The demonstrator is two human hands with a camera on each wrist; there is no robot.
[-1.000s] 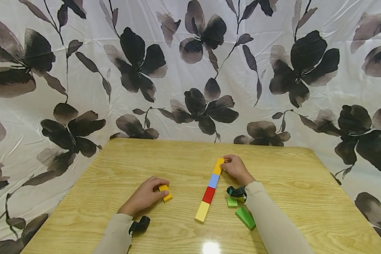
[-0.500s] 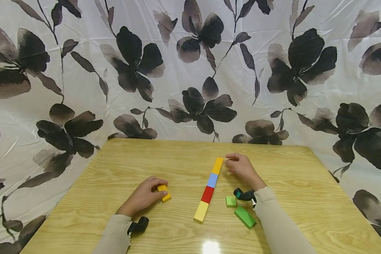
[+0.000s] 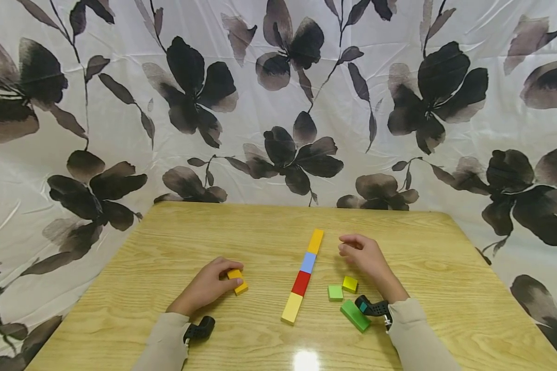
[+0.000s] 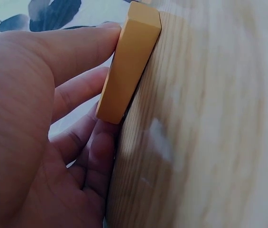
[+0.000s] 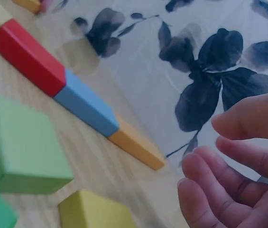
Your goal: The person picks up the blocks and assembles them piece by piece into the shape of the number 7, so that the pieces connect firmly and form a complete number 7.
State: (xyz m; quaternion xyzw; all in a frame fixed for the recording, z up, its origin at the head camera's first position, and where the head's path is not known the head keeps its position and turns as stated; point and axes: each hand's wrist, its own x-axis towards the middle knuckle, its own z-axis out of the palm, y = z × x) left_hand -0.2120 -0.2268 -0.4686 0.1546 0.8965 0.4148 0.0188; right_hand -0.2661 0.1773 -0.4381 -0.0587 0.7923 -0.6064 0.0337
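My left hand (image 3: 206, 284) pinches an orange block (image 4: 131, 66) between thumb and fingers, on the left of the wooden table. Right of it runs a straight row, end to end: a pale yellow block (image 3: 292, 308) nearest me, a red block (image 3: 301, 283), a blue block (image 3: 308, 263) and a second orange block (image 3: 315, 241) farthest away. My right hand (image 3: 367, 258) hovers to the right of the row's far end, fingers loosely bent around nothing. In the right wrist view a gap shows between its fingertips and that orange block.
Below my right hand lie a light green block (image 3: 335, 293), a small yellow block (image 3: 350, 284) and a longer green block (image 3: 355, 316), partly beside the right wrist camera (image 3: 371, 306). A floral cloth (image 3: 278, 103) hangs behind the table (image 3: 241, 340).
My right hand has let go of the row's far orange block and drawn away to the right, uncovering the small yellow block. The left hand has stayed on its orange block.
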